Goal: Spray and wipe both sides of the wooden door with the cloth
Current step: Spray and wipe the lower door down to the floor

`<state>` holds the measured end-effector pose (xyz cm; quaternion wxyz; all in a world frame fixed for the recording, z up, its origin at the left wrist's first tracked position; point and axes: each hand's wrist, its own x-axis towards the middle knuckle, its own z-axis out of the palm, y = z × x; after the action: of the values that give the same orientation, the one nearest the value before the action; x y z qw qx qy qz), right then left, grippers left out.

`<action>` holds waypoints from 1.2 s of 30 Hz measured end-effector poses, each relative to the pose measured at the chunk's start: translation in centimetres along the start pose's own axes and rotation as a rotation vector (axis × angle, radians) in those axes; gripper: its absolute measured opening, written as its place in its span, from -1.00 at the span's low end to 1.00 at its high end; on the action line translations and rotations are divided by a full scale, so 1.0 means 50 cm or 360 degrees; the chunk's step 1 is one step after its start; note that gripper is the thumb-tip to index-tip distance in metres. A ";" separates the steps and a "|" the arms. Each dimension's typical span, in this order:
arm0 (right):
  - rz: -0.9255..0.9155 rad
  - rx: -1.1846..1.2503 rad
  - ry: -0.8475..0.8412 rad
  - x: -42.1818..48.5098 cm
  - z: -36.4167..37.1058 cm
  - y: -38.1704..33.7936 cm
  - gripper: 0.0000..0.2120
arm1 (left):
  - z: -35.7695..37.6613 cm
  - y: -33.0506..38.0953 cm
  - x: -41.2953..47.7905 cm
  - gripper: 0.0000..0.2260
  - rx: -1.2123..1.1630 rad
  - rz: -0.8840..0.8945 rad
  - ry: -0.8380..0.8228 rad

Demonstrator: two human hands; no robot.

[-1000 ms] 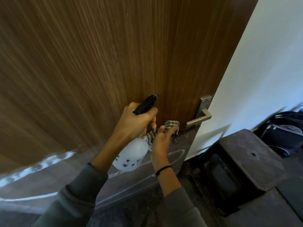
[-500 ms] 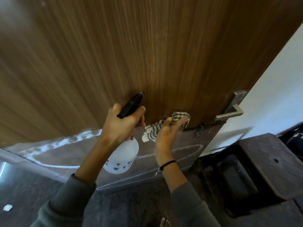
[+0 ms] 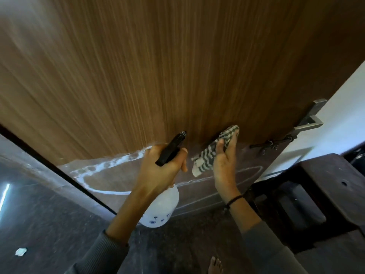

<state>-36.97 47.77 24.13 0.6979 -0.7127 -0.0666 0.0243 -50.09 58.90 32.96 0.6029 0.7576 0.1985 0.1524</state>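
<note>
Wooden door (image 3: pixel 177 76): stands directly ahead, with white residue marks on its lower dark panel. Left hand (image 3: pixel 160 171): fingers wrapped round the neck of the spray bottle (image 3: pixel 161 210), black nozzle aimed up at the door. Right hand (image 3: pixel 225 161): fingers extended, thumb pinning the checked cloth (image 3: pixel 211 155) against them. The cloth's upper end appears to touch the wood, though blur prevents certainty. Metal handle (image 3: pixel 308 123) and latch bolt (image 3: pixel 270 143) lie right of the cloth.
</note>
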 end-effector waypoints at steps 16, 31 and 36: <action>0.0264 0.0634 -0.0182 -0.098 -0.043 -0.007 -0.70 | -0.046 -0.111 -0.094 -0.62 -0.0095 -0.0033 0.0157; -0.0972 0.0088 0.0232 -0.119 0.074 0.031 -0.64 | -0.045 -0.243 -0.085 -0.63 -0.0284 0.0094 0.0209; -0.1389 0.0189 0.0599 -0.071 0.129 0.106 -0.64 | -0.030 -0.309 0.004 -0.56 -0.0374 0.0173 0.0156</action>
<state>-40.98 53.60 18.48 0.6825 -0.5690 -0.2306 -0.3966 -52.41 63.30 18.24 0.6678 0.6832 0.1672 0.2437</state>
